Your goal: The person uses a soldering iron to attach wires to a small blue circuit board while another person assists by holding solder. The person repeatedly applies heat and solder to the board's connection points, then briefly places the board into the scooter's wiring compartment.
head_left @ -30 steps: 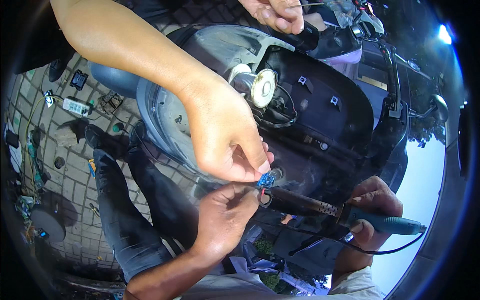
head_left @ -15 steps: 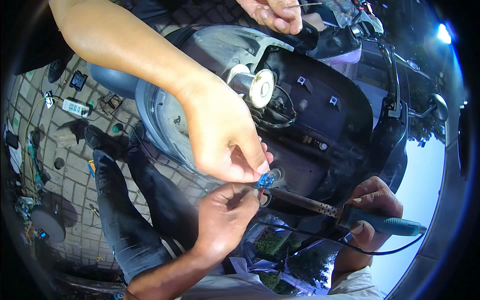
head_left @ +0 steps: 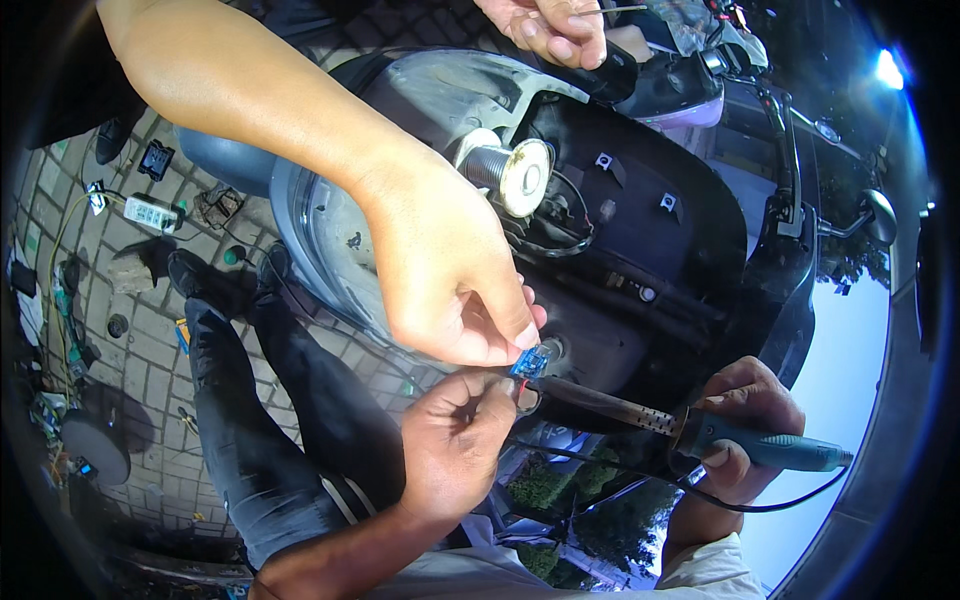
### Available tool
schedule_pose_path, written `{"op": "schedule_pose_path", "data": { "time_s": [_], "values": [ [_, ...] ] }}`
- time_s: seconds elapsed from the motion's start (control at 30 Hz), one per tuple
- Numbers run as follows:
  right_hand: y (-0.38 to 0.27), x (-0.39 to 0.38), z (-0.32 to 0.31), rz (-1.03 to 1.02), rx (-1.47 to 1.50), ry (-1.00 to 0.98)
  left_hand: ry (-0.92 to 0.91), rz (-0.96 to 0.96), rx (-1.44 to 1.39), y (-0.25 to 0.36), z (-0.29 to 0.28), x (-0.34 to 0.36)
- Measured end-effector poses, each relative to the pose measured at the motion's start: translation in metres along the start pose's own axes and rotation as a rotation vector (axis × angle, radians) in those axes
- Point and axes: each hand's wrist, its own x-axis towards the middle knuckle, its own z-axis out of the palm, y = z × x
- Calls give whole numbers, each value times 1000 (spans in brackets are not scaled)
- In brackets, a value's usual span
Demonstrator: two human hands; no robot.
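Note:
My left hand [head_left: 455, 445] pinches a thin red wire [head_left: 522, 387] against the lower edge of a small blue circuit board [head_left: 529, 361]. In my right hand [head_left: 750, 415] is a soldering iron [head_left: 765, 445] with a teal handle. Its metal shaft points left, and the tip end lies close to the board and wire; whether it touches cannot be made out. A co-worker's hand [head_left: 450, 270], reaching in from the upper left, holds the board between thumb and fingers. My left fingers partly hide the wire.
A spool of solder wire [head_left: 505, 170] stands on the dark scooter [head_left: 640, 230]. Another person's hands [head_left: 550, 30] hold a thin rod at the top. The iron's black cable [head_left: 660, 478] loops below it. A white power strip [head_left: 153, 214] lies on the paving at left.
My left hand has shifted slightly right, and the wire end moved a little with it. The iron and the co-worker's hand are nearly where they were.

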Motion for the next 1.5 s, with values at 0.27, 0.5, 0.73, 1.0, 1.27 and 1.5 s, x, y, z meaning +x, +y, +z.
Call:
{"op": "schedule_pose_path", "data": {
  "time_s": [0.27, 0.5, 0.73, 1.0, 1.27, 1.5],
  "values": [
    [-1, 1, 0, -13, 7, 18, 33, 6, 46, 1, 1, -4],
    [-1, 2, -7, -18, 1, 33, 29, -20, -3, 0, 1, -6],
    [1, 2, -5, -47, 20, 20, 17, 35, -1, 2, 1, -8],
    [-3, 4, -3, -30, -23, 21, 9, 1, 14, 7, 1, -10],
    [-5, 3, 1, -46, -78, 39, 4, 32, 103, 8, 1, -10],
    [-5, 1, -7, -37, 148, 28, -1, 5, 132, 12, -2, -13]
  ]
}}
